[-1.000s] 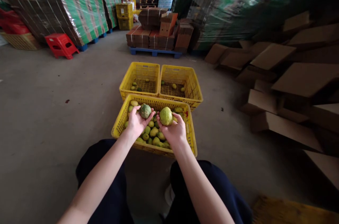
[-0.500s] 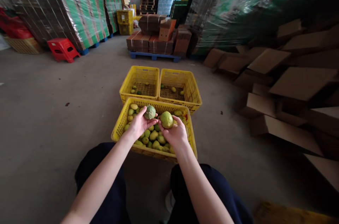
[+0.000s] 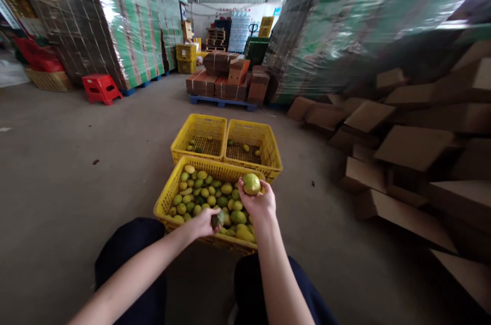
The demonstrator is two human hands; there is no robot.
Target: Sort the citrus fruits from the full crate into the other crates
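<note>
My left hand [image 3: 205,223] is closed round a dark green lemon [image 3: 217,219], low over the near edge of the front yellow crate [image 3: 163,201]. Palm up, my right hand [image 3: 259,203] holds a larger yellow-green lemon [image 3: 251,183] in its curled fingers above that crate's right side. Many yellow and green lemons [image 3: 204,193] fill the front crate beneath both hands. Behind it stand two more yellow crates side by side, the left one [image 3: 179,142] and the right one [image 3: 274,148], each with a few small fruits on its floor.
Cardboard boxes [image 3: 414,147] lie heaped on the right. A blue pallet [image 3: 220,102] with bundled flat cartons [image 3: 230,84] stands ahead. At the left are a red stool [image 3: 102,88] and wrapped pallet stacks [image 3: 134,23]; another wrapped stack [image 3: 314,48] rises at the right.
My hands have moved apart. The left one has dropped toward the crate's near edge and turned over with its green lemon; the right still holds its lemon up. The camera view has tilted upward.
</note>
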